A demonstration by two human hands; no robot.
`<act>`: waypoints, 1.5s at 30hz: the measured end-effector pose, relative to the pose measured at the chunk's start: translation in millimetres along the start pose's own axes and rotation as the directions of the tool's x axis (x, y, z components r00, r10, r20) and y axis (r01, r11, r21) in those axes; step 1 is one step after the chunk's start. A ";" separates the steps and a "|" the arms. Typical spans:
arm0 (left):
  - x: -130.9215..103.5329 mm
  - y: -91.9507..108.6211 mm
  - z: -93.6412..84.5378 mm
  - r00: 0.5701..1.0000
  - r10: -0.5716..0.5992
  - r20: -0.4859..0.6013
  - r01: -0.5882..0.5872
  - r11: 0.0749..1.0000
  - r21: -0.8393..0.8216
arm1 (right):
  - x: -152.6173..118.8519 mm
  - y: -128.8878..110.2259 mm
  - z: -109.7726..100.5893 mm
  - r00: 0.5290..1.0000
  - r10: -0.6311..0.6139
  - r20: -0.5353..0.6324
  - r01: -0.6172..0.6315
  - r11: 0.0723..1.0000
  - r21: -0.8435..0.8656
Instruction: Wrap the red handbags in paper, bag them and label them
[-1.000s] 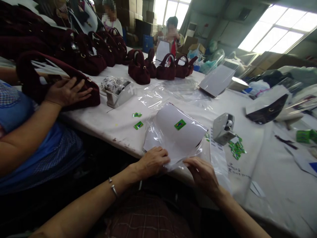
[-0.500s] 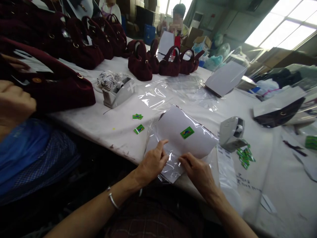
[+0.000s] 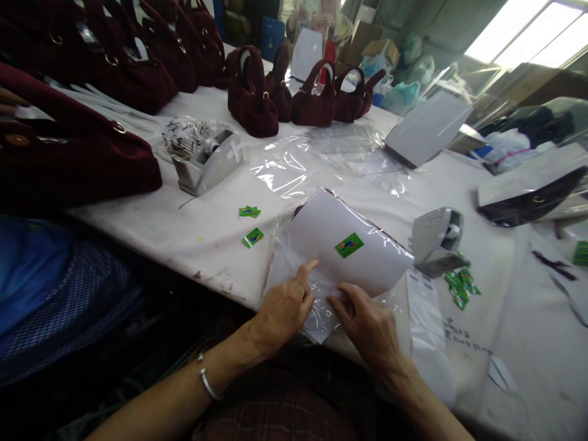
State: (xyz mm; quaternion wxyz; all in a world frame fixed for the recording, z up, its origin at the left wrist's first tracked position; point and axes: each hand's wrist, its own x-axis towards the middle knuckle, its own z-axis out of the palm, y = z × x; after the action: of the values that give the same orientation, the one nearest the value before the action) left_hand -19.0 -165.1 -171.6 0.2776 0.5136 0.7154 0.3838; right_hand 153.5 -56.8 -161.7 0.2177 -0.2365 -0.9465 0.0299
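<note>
A clear plastic bag (image 3: 316, 312) lies at the table's near edge, with a white sheet (image 3: 303, 236) inside and a dark edge showing behind the sheet. One small green packet (image 3: 349, 245) rests on the sheet; whether it is under the plastic I cannot tell. My left hand (image 3: 285, 309) grips the bag's near left part, index finger stretched over the sheet and the other fingers curled. On the bag's folded near part, my right hand (image 3: 370, 321) pinches the plastic between thumb and fingers. Both hands' undersides are hidden.
Tape dispensers stand left (image 3: 209, 162) and right (image 3: 436, 242). Loose green packets (image 3: 462, 285) lie by the right one, a few more (image 3: 252, 237) left of the bag. Maroon handbags (image 3: 315, 104) line the back. A co-worker's blue clothing (image 3: 27, 263) is at left.
The view has tipped down and shifted slightly. My right thumb and fingers have moved a little on the plastic. The co-worker's near hand at left has gone out of view.
</note>
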 end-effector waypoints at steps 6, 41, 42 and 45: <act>3.7 -1.2 -0.8 1.000 -0.006 0.008 0.006 1.000 0.001 | -2.8 -10.2 -9.5 0.970 -0.214 -0.118 0.210 0.977 -0.050; -34.0 -16.6 -7.3 0.868 0.483 0.113 -0.441 0.648 0.621 | 6.3 -14.7 4.4 0.951 -0.123 0.284 0.117 0.992 0.039; -34.9 -17.6 -6.9 0.873 0.475 0.111 -0.434 0.653 0.621 | 1.5 -8.5 2.7 0.955 -0.154 0.254 0.139 0.987 0.075; -37.9 -16.5 -6.8 0.880 0.461 0.111 -0.427 0.668 0.609 | -23.2 20.2 -7.2 0.965 -0.225 0.137 0.212 0.971 0.107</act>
State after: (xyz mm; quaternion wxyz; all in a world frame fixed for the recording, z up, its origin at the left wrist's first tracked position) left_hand -20.9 -205.8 -181.6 -0.0263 0.7236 0.6609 0.1976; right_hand 183.8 -49.9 -167.6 0.1592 -0.1175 -0.9780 0.0662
